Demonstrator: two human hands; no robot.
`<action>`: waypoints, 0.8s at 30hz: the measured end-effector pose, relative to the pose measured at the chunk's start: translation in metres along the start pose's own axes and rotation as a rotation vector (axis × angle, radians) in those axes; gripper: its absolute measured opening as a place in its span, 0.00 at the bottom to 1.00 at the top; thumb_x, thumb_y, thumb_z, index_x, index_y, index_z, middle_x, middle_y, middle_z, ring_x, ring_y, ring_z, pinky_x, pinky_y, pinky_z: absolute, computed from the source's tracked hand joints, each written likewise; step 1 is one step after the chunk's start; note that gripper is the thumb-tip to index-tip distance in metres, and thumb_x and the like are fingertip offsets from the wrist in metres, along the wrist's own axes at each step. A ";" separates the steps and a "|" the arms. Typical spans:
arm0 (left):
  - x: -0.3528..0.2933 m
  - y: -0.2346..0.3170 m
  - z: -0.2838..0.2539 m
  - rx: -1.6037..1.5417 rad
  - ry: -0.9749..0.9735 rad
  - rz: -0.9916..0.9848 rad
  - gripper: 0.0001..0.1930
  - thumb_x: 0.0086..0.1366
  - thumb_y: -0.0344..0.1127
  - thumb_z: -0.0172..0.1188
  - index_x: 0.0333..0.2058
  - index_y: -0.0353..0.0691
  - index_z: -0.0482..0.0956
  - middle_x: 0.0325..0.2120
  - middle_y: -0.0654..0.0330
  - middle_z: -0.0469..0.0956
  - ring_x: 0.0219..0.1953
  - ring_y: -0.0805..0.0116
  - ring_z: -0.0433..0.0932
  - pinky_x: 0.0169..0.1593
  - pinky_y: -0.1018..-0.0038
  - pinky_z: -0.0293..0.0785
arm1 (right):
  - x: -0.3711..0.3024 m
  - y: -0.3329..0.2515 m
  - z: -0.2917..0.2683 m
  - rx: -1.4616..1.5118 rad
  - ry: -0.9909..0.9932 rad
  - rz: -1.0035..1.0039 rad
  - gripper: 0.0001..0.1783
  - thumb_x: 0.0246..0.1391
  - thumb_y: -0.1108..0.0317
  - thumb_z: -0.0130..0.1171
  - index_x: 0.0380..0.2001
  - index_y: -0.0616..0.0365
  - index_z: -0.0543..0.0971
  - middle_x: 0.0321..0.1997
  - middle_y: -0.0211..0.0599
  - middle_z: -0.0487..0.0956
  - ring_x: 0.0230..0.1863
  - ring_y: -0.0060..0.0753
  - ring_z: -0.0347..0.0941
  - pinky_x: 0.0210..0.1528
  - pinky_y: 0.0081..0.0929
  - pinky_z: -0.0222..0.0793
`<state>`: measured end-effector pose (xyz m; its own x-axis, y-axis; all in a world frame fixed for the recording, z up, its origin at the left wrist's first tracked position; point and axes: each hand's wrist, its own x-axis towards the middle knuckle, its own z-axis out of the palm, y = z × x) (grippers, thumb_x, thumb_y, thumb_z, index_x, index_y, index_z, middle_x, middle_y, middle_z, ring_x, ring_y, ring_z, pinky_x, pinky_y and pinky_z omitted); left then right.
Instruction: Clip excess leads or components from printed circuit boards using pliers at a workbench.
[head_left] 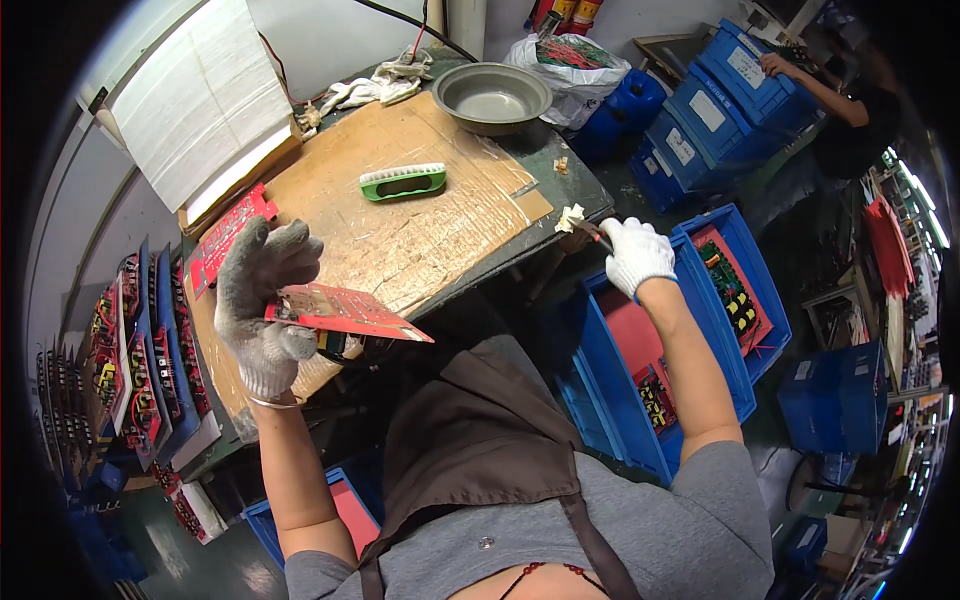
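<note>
My left hand [255, 320], in a greyed work glove, grips a red circuit board [355, 310] by its left edge and holds it tilted above the near side of the bench. Dark and yellow parts show under the board. Out past the right edge of the bench, my right hand [640, 255] in a white glove is closed around a slim tool [592, 233] with some red on it. A pale, ragged tuft sits at the tool's tip; its exact kind is unclear. Another red circuit board [228, 238] lies behind my left hand.
A green scrubbing brush [403, 183] lies on the cardboard sheet [330, 225]; a metal basin [492, 98] stands behind. Blue crates [742, 390] with boards sit right, beside stacked blue crates [690, 120] touched by another person [850, 115]. Upright boards [135, 360] stand left.
</note>
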<state>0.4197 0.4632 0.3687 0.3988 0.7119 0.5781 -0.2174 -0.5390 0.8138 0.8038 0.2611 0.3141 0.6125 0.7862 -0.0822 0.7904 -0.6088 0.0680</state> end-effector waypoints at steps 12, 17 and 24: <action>0.001 0.002 -0.006 -0.150 -0.031 -0.025 0.63 0.36 0.59 0.84 0.68 0.31 0.65 0.54 0.50 0.81 0.52 0.57 0.83 0.54 0.63 0.81 | 0.015 0.004 -0.007 0.087 -0.077 0.001 0.22 0.53 0.65 0.56 0.53 0.46 0.81 0.54 0.51 0.82 0.57 0.54 0.78 0.59 0.46 0.74; -0.002 -0.001 0.002 -0.116 -0.173 0.093 0.63 0.34 0.59 0.83 0.67 0.32 0.66 0.54 0.51 0.82 0.53 0.60 0.83 0.54 0.66 0.81 | -0.024 -0.018 -0.031 0.295 0.178 -0.186 0.26 0.50 0.71 0.60 0.56 0.51 0.77 0.49 0.48 0.82 0.52 0.55 0.79 0.54 0.42 0.75; -0.030 0.007 0.003 0.117 -0.260 0.269 0.64 0.34 0.60 0.82 0.68 0.31 0.63 0.55 0.45 0.81 0.55 0.53 0.83 0.59 0.59 0.80 | -0.094 -0.125 -0.106 0.607 0.202 -0.881 0.30 0.44 0.78 0.64 0.55 0.54 0.79 0.48 0.49 0.81 0.50 0.54 0.78 0.54 0.41 0.75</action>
<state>0.4094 0.4368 0.3565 0.5572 0.4081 0.7232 -0.2482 -0.7492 0.6141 0.6469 0.2749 0.4190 -0.1383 0.9415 0.3072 0.8554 0.2700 -0.4421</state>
